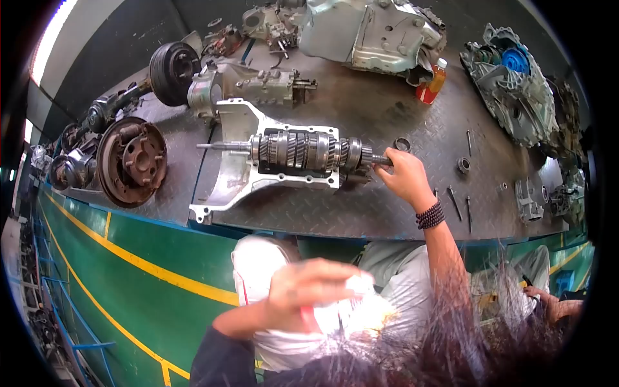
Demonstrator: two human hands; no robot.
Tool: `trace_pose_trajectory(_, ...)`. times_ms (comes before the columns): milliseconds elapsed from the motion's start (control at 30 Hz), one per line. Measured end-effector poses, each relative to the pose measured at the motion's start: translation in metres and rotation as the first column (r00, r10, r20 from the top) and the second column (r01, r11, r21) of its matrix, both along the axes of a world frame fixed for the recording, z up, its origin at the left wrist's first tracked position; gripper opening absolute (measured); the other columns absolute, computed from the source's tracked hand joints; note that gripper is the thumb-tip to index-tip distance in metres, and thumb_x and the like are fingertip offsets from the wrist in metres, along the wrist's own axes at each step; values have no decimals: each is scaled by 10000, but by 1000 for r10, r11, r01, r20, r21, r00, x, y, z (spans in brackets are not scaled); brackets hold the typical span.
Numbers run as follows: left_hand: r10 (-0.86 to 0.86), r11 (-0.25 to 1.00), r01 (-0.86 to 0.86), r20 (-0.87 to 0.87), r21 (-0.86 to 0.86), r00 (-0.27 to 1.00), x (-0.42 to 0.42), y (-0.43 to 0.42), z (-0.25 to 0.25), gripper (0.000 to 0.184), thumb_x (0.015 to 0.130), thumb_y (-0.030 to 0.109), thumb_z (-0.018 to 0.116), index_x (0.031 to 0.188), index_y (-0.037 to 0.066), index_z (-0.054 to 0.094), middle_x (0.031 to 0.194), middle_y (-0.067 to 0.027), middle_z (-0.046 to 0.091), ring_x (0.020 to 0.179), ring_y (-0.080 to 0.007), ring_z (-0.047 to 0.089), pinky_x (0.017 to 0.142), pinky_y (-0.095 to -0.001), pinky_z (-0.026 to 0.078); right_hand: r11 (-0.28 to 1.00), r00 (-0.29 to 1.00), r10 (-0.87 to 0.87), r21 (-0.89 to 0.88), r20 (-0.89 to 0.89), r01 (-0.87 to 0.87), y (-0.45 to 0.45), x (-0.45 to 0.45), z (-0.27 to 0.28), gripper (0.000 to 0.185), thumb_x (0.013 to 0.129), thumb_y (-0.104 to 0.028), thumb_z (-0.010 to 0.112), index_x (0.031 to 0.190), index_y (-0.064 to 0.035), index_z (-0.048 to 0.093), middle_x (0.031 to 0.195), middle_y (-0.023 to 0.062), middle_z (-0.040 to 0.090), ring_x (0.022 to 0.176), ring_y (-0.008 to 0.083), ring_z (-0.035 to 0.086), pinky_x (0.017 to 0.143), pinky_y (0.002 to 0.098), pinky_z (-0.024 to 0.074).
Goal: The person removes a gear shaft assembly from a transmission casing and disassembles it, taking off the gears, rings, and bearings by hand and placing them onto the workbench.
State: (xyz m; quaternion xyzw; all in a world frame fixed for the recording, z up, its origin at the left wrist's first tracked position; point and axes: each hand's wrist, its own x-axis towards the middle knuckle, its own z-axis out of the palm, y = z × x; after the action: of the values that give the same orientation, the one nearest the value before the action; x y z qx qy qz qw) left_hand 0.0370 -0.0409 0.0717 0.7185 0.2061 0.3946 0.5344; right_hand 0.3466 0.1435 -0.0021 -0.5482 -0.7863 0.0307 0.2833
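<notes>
My right hand [406, 175], with a beaded bracelet at the wrist, is closed on the end of a gear shaft [380, 159]. This shaft carries a row of steel gears [296, 149], lying lengthwise in an open aluminium gearbox housing [235, 187]. Its thin other end [222, 146] sticks out to the left over the bell-shaped part. My left hand [309, 287] is off the bench, above my lap, smeared by motion and partly overexposed. Whether it holds anything I cannot make out.
Right of the shaft lie a ring [402, 144], a small gear [463, 166] and several bolts [455, 203]. A bottle [432, 82] stands behind, beside a large casing [361, 35]. Another gearbox [258, 85] and a rusty brake drum [132, 161] are left. Another person's hand [545, 303] shows lower right.
</notes>
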Motion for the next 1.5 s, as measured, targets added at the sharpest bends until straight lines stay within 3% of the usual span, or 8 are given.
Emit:
trace_pose_trajectory(100,-90,820,16,103,572,991,7,12,34,300,917,140,772,1194,36,819,1223,-215,778,1008,-299,798,823,-377,667,999,1000,-12,-33,-21,11,0,0,-2,291,895,-235,791,868,-23,594,846,180,671,841,406,674,740,481,527)
trace_pose_trajectory(233,-159,742,-24,211,670,965,15,10,33,278,938,105,712,1178,18,824,1210,-223,781,1029,-310,801,859,-380,666,998,999,-34,-58,-4,33,-2,-2,1,310,894,-272,800,864,-27,612,863,177,698,867,402,694,786,498,540)
trace_pose_trajectory(333,-163,831,-58,342,554,925,25,-1,33,268,938,115,712,1160,13,823,1194,-229,782,1021,-323,800,853,-381,665,997,999,-46,-65,6,46,-2,-2,4,314,894,-284,804,864,-30,623,869,174,711,879,404,702,802,504,547)
trace_pose_trajectory(467,-200,808,-73,388,585,900,32,7,29,261,933,123,710,1143,20,827,1172,-225,785,997,-324,802,827,-379,665,998,999,-47,-47,4,48,-1,-2,-1,313,894,-283,805,868,-30,624,886,174,712,899,403,700,811,498,548)
trace_pose_trajectory(633,-243,757,24,247,653,938,23,19,36,236,918,112,715,1101,27,836,1148,-221,790,960,-316,805,798,-372,664,998,999,-41,-53,-7,40,0,-1,-2,291,901,-253,793,895,-26,611,879,163,691,884,399,682,777,480,537)
trace_pose_trajectory(767,-152,857,-62,366,512,918,31,5,40,206,904,97,725,1059,32,844,1121,-219,794,922,-313,807,781,-367,663,998,999,-41,-45,-3,40,-2,-1,0,287,903,-254,791,901,-27,616,886,165,693,886,400,685,782,482,539)
trace_pose_trajectory(1067,-131,828,-187,506,529,852,38,13,25,202,942,77,688,1060,52,850,1116,-215,794,900,-307,805,752,-354,663,997,999,-34,-63,-20,33,1,-1,-2,286,905,-243,793,924,-16,621,892,179,688,880,405,681,782,479,539)
trace_pose_trajectory(1500,-172,818,-100,406,567,898,27,14,5,233,957,97,677,1110,100,853,1174,-195,783,982,-307,798,754,-351,655,998,1000,-19,-53,-23,18,0,0,-5,290,914,-247,780,919,-14,608,885,177,677,864,403,671,767,473,531)
